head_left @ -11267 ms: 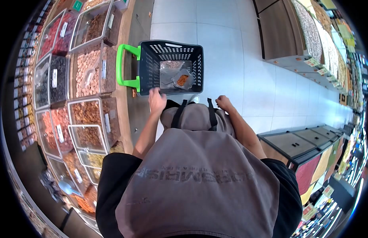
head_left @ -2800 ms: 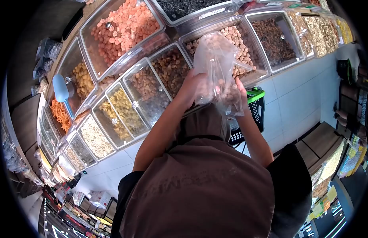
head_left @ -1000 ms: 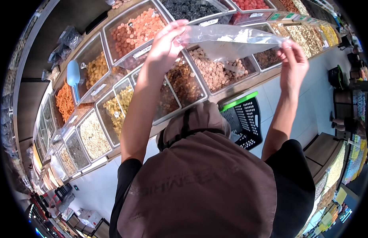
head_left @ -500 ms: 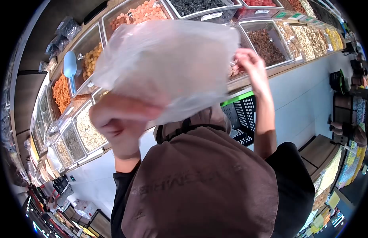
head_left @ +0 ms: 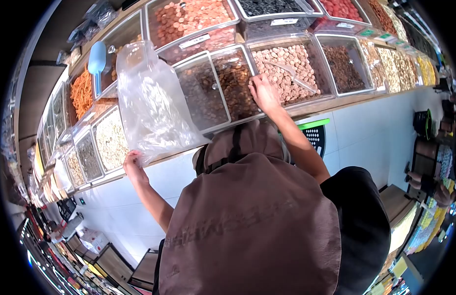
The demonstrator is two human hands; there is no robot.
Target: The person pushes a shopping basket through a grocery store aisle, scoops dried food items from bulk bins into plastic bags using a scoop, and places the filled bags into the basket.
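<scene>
A clear plastic bag [head_left: 156, 105] hangs on the left, draped over the front of the bins. My left hand [head_left: 134, 164] pinches its lower left corner. Farther right, my right hand [head_left: 265, 93] has its fingers curled over the right edge of a clear bin lid [head_left: 201, 91]. Beneath that lid lie dark brown dried pieces [head_left: 233, 83]. Just right of this hand is an uncovered bin of pale pinkish round pieces [head_left: 287, 59] with a clear scoop [head_left: 294, 73] lying on them.
A light blue scoop [head_left: 97, 59] stands at the left by shredded orange food [head_left: 81, 93]. More bins run along both sides, including orange round pieces [head_left: 193, 19] behind. Below the counter edge is a black basket with a green handle [head_left: 314, 124]. A cap and brown clothing fill the lower middle.
The bag has swung from in front of me down to the left, uncovering the middle bins. My right hand has moved left onto the lid edge; my left hand has moved lower.
</scene>
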